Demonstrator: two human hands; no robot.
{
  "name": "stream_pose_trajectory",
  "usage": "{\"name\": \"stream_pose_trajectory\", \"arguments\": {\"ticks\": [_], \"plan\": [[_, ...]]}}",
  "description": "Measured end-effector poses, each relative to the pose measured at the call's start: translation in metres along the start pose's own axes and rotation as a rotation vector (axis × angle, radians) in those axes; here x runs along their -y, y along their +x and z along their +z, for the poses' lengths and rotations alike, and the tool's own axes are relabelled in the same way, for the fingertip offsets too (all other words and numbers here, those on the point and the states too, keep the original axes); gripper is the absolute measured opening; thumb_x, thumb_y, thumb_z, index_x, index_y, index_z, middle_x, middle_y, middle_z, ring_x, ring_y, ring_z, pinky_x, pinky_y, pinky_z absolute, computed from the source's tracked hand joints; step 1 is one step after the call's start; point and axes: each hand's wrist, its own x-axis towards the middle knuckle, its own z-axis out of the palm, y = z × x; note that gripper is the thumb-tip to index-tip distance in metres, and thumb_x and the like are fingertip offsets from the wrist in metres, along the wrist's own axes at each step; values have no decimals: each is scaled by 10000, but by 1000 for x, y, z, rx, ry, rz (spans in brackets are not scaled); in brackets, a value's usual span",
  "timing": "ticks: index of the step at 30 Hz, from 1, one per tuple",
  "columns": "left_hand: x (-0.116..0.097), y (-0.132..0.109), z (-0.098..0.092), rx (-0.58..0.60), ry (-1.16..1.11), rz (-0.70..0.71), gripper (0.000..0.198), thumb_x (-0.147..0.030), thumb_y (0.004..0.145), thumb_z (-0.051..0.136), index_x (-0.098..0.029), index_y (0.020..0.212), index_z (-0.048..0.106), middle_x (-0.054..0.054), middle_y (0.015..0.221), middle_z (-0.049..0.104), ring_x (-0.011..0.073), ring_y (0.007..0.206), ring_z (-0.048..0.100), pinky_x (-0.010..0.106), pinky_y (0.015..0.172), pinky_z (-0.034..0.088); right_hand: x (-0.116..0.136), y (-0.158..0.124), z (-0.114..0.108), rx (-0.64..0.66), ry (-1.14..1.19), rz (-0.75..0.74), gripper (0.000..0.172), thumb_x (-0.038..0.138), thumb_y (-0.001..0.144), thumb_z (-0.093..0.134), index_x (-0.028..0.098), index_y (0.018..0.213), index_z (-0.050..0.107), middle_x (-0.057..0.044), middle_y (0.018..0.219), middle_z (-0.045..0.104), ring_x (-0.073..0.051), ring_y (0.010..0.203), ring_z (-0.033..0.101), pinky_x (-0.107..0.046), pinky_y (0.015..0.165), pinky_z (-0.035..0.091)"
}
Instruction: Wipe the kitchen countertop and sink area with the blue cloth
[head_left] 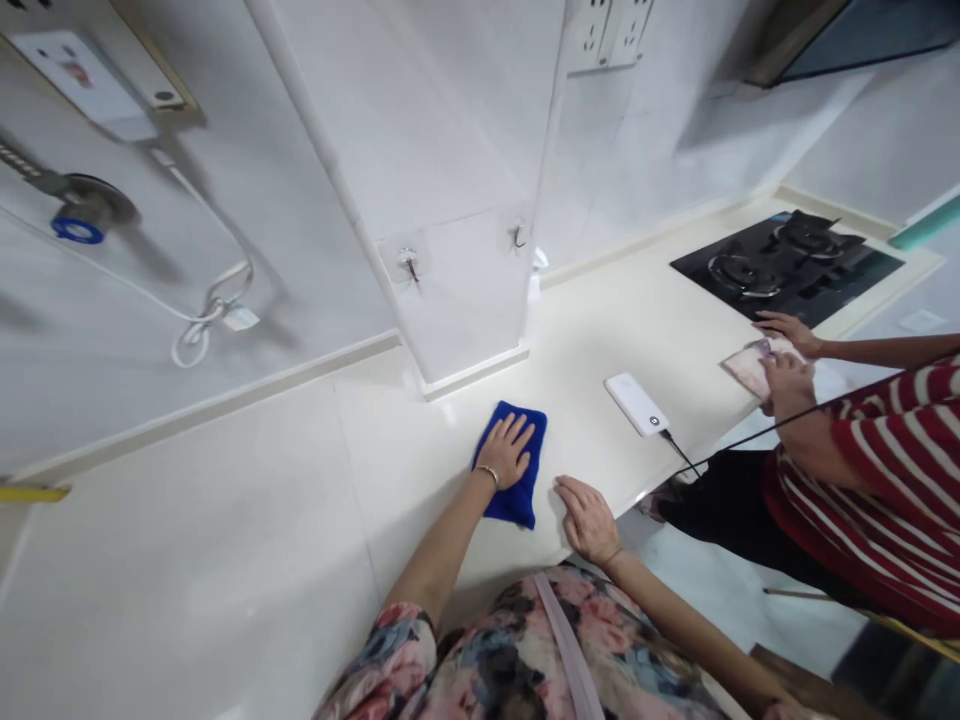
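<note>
Blue cloth, under left hand; on white countertop

One head-worn camera looks forward and steeply down past the floral blouse, close above the left hand, the right hand and the cream stone desk.

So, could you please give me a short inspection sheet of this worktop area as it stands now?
surface: pale stone countertop, glossy, with a visible seam.
job's things: blue cloth, flat on the counter.
clutter: white power bank on the counter.
hands: left hand lies flat on the cloth; right hand rests open at the counter edge.
cables: black cable from the power bank; white cord looped on the wall.
surroundings: black gas hob; co-worker in a striped top handling a pinkish packet.
</note>
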Motion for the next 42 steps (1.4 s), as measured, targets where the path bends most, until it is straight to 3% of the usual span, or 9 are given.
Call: {"name": "stream_pose_trajectory", "arguments": {"ticks": [3, 8, 15, 22, 27, 31, 35, 38, 42], "plan": [[-10, -8, 5, -2, -27, 91, 638, -363, 1006, 482, -232, 1623, 389, 63, 1729, 296, 276, 1620, 185, 500, 1328, 193, -1, 1, 1, -59, 17, -19, 627, 111, 869, 454, 170, 1489, 523, -142, 1438, 611, -270, 1350, 553, -489, 1108, 491], [-21, -24, 5, -21, -56, 4, 586, -336, 1014, 458, -204, 1585, 454, 85, 1704, 349, 280, 1608, 230, 517, 1314, 233, 0, 5, 1, -103, 13, -24, 584, 87, 870, 455, 176, 1439, 557, -133, 1405, 635, -256, 1322, 576, -474, 1090, 511], [-46, -91, 15, -51, -30, -110, 702, -439, 1006, 497, -181, 1641, 347, 125, 1745, 219, 351, 1622, 147, 575, 1309, 217, -2, 2, 3, -107, 13, -9, 593, 75, 870, 473, 184, 1448, 551, -130, 1422, 625, -259, 1338, 564, -483, 1106, 504], [35, -154, -24, 83, -49, 41, 638, -383, 1004, 495, -253, 1620, 392, 78, 1734, 272, 292, 1623, 172, 569, 1301, 255, -4, -3, 5, -74, 47, -9, 616, 89, 894, 470, 188, 1501, 501, -133, 1455, 599, -260, 1373, 539, -500, 1131, 494], [88, -186, -61, 204, -10, -8, 647, -243, 961, 465, -289, 1604, 424, 34, 1728, 284, 264, 1617, 203, 527, 1314, 237, -2, -3, 2, -61, 39, -15, 611, 96, 894, 473, 172, 1499, 498, -139, 1462, 598, -264, 1374, 533, -496, 1126, 491], [66, -176, -52, 74, 27, -327, 615, -269, 1036, 324, -234, 1650, 325, 69, 1726, 296, 254, 1611, 225, 530, 1315, 235, -1, -3, 0, -18, 58, 22, 623, 113, 884, 480, 176, 1503, 510, -137, 1477, 592, -268, 1380, 532, -501, 1138, 479], [16, -147, -21, -60, 144, -656, 668, -431, 1050, 367, -121, 1641, 336, 177, 1740, 200, 387, 1621, 80, 632, 1300, 186, 0, -4, 0, -36, 79, 18, 640, 121, 879, 485, 176, 1517, 510, -137, 1485, 592, -270, 1389, 527, -504, 1145, 472], [3, -122, -12, -19, 150, -542, 674, -455, 1042, 393, -164, 1648, 338, 149, 1756, 145, 399, 1622, 42, 630, 1309, 141, 2, -4, 0, -44, 76, 4, 640, 125, 880, 482, 172, 1518, 505, -140, 1485, 593, -275, 1391, 529, -506, 1139, 479], [13, -77, -18, 57, 73, -284, 654, -473, 1039, 406, -243, 1648, 347, 102, 1761, 172, 369, 1629, 55, 594, 1317, 152, 4, -5, 0, -19, 76, 30, 642, 133, 880, 474, 172, 1521, 495, -145, 1500, 579, -288, 1400, 527, -521, 1138, 481]]}}
